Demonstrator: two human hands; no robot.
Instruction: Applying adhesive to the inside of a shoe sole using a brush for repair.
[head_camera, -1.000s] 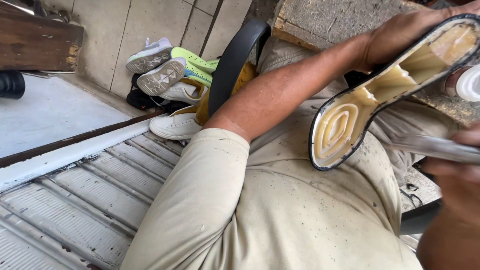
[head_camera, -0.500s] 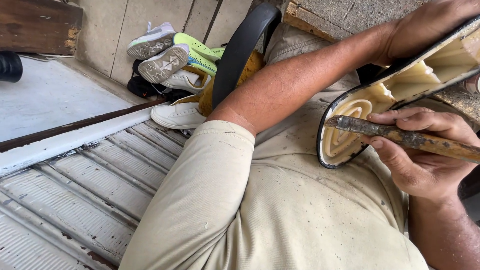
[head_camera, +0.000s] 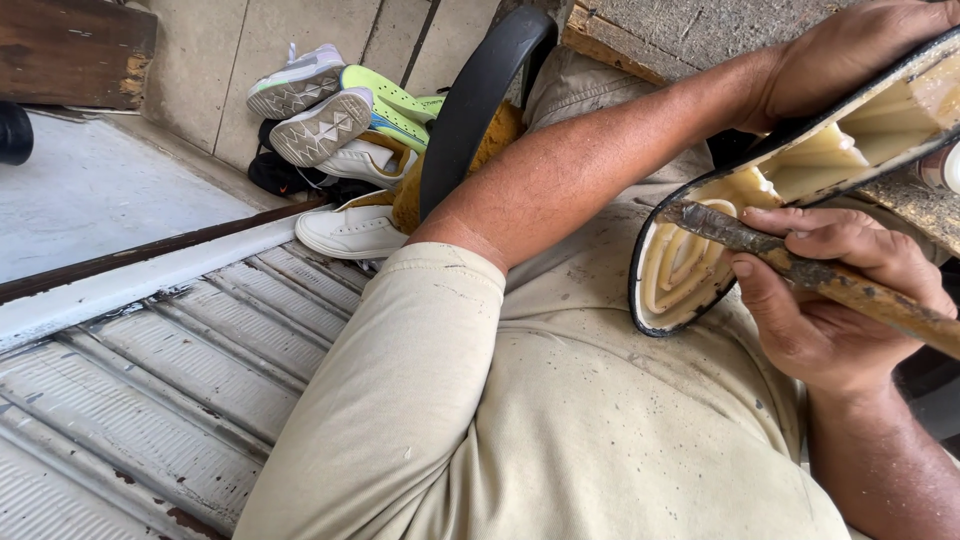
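Resting against the person's chest, a black-rimmed shoe sole (head_camera: 800, 190) is showing its cream ribbed inside. Left hand (head_camera: 850, 60) is gripping its upper edge, fingers hidden. Right hand (head_camera: 830, 300) is clamping a crusted stick (head_camera: 800, 270), tip touching the sole. Sneakers (head_camera: 340, 130) are lying well apart.

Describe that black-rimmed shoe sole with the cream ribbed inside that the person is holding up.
The black-rimmed shoe sole is turned inner side up, showing cream ribs and curved channels inside a thin dark rim. It looks like rubber or foam and slants from lower left to upper right. The left hand grips its far end; the right hand lays a crusted stick-like tool on its rounded end, above the beige shirt.
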